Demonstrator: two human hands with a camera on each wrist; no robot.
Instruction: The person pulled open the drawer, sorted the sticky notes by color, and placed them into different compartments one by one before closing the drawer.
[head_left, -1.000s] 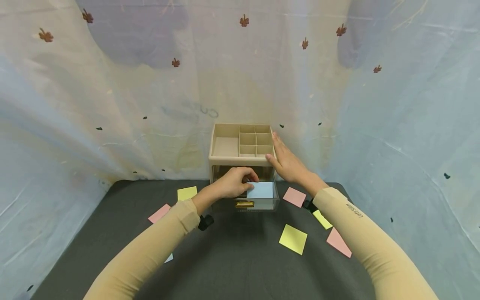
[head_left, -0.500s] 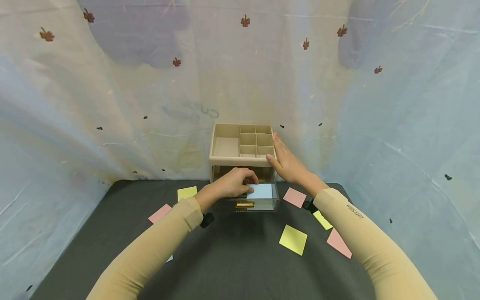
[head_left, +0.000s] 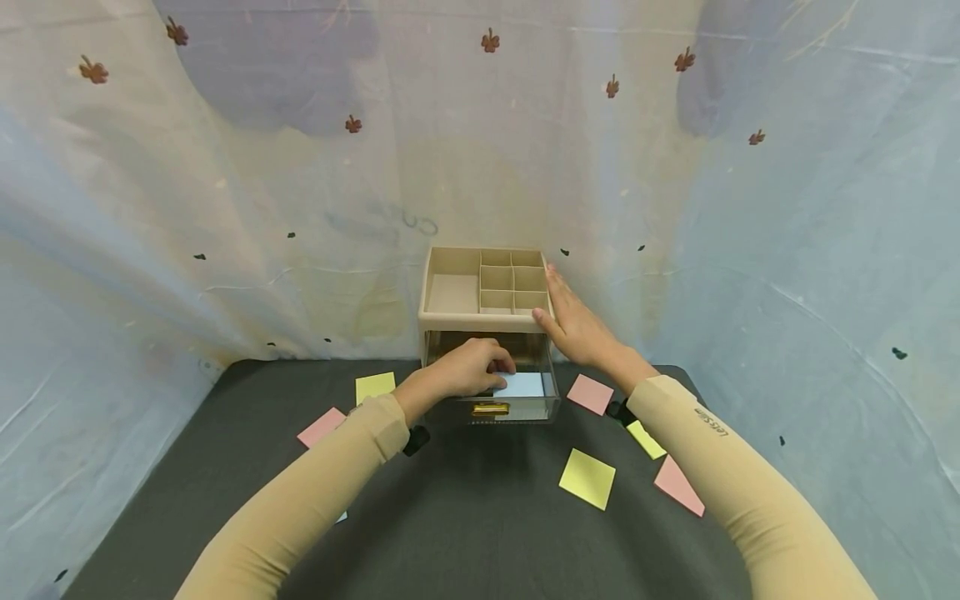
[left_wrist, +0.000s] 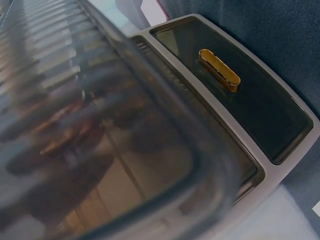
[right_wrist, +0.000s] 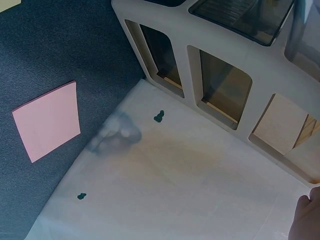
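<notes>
A beige desktop organizer [head_left: 453, 292] with a divided top tray stands at the back of the table in the head view. Its clear upper drawer [head_left: 536, 410], with a gold handle [head_left: 491, 409], is pulled out. Inside the drawer my left hand [head_left: 468, 368] pinches a light blue sticky note pad [head_left: 523, 384] at its left edge. Flat against the organizer's right side lies my right hand [head_left: 579, 330], its thumb at the front corner. The left wrist view has the drawer blurred up close and a lower drawer with its own gold handle [left_wrist: 219, 70].
Yellow pads [head_left: 587, 479] and pink pads [head_left: 590, 394] are scattered on the dark table [head_left: 450, 517] at both sides. Part of a blue pad [head_left: 341, 517] peeks out by the left sleeve. A patterned cloth [head_left: 480, 167] hangs close behind the organizer.
The blue sticky note pad has sunk slightly lower in the drawer, and my left hand has shifted down a little with it. My right hand stays in place on the organizer.
</notes>
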